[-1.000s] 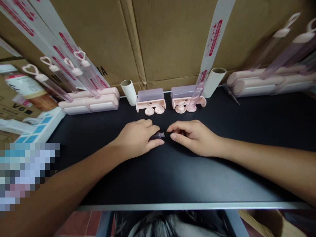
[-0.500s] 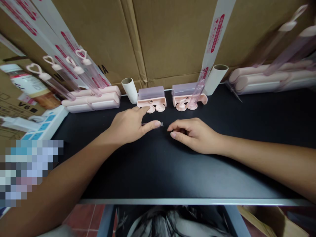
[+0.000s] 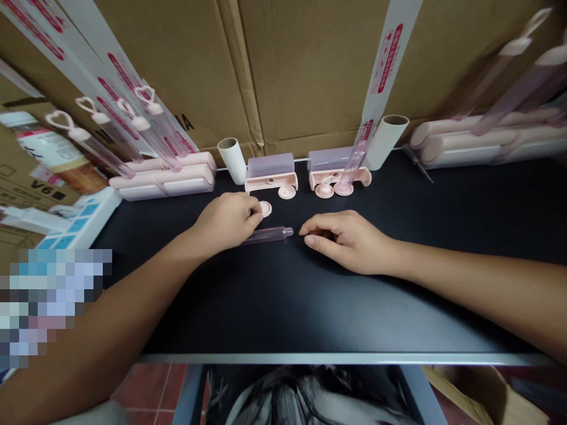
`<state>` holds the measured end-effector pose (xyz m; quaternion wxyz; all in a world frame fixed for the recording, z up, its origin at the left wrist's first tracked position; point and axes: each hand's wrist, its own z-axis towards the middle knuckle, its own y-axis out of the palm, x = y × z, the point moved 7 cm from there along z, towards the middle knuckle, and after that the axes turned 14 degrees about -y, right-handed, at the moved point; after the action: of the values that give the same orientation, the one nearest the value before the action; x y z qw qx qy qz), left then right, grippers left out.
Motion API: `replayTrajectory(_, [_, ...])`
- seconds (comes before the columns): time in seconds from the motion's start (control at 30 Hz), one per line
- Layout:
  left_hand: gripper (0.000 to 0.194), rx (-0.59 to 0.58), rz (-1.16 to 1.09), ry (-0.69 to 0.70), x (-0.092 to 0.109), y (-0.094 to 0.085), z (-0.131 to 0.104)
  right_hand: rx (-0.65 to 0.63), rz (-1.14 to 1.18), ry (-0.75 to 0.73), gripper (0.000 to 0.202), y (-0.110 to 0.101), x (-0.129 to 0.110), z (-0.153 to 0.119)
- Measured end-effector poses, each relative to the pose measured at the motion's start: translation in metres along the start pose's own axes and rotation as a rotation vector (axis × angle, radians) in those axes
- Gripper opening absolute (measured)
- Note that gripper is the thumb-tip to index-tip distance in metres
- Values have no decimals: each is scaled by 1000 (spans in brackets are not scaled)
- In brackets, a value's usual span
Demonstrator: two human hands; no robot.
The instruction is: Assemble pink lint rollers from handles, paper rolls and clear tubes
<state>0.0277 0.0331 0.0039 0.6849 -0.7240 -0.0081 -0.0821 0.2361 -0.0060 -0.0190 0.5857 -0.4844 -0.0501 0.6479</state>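
Note:
My left hand pinches a small pale pink round cap between thumb and fingertips, just above the black table. Under that hand lies a clear pinkish tube, its narrow tip pointing right and its other end hidden. My right hand rests to the right of the tip, fingers loosely curled, thumb apart from the index finger, nothing held. Behind the hands sits a pink open housing with another round cap before it. A second pink housing stands to the right, with a cap and an upright clear tube before it.
Cardboard boxes wall off the back. White paper tubes stand there. Pink cylinders with heart-handled clear tubes lie left, more pink cylinders right. A power strip and a bottle are far left.
My left hand has taken hold of the left round cap and drawn it toward me, away from the housing. More of the lying tube shows. My right hand has hardly moved.

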Motion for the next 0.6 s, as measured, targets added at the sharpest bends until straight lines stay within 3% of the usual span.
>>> replayTrajectory(0.17, [21,12,-133,35,-5,-1,4,4,39,33,16,2,4,-1])
replayTrajectory(0.27, [18,153,-283,171,8,-13,-7,79,163,119,26,2,15,-5])
replayTrajectory(0.37, [14,261,-448,345,30,-26,-29,203,406,151,49,2,23,-8])
replayTrajectory(0.47, [14,254,-493,503,52,-29,-50,205,584,78,61,5,16,-6])
replayTrajectory(0.6, [19,172,-475,551,65,-22,-59,181,663,79,47,7,7,-5])
